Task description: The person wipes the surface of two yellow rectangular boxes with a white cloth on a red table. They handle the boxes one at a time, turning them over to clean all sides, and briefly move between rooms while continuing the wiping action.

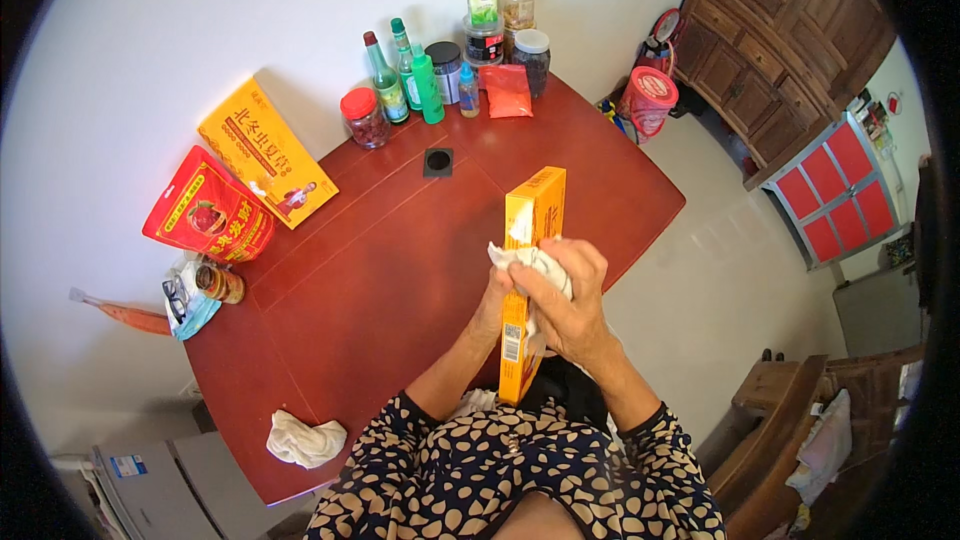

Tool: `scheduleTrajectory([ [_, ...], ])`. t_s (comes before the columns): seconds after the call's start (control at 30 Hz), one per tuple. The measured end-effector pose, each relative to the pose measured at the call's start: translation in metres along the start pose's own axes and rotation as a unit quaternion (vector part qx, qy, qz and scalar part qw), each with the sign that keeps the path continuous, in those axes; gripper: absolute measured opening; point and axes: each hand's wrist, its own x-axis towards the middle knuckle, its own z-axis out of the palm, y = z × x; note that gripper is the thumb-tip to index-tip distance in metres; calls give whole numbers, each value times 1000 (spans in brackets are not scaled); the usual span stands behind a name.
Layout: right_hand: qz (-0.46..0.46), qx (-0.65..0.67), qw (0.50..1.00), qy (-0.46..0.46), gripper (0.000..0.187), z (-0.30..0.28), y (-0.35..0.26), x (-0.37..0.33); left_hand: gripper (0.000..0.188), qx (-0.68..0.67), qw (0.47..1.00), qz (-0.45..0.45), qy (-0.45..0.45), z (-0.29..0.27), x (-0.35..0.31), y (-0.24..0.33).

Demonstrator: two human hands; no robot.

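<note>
A flat yellow box [535, 210] is held upright above the near edge of the red table, its narrow side turned towards me. My left hand [491, 302] grips it from the left, with most of its fingers hidden behind the box. In my right hand [578, 308] is a crumpled white cloth [543, 266], pinched between thumb and fingers and pressed against the box about midway up. Part of the cloth hangs below the right hand.
On the red table [390, 240] lie a second white cloth [305, 439] and a small black square [438, 162]. Along the wall stand another yellow box [270, 152], a red pouch [212, 208], a red-lidded jar [364, 118] and several bottles. Wooden cabinets [770, 40] stand right.
</note>
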Motion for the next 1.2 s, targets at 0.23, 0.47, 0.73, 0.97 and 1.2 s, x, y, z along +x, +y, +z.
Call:
scheduleTrajectory([
  [0.23,14,-52,998,33,44,1,7,30,103,-5,1000,18,-14,15,3,4],
  [0.47,15,2,999,-42,40,-6,-8,-15,94,10,999,-31,-24,-9,-2,1],
  [0.73,38,17,999,35,40,5,6,1,92,-39,999,2,4,-2,-1,-8],
  [0.97,211,106,967,98,49,32,12,0,77,-2,999,-33,-9,-16,-5,14],
  [1.2,36,20,999,11,55,27,-6,1,66,106,994,16,17,-7,-5,43],
])
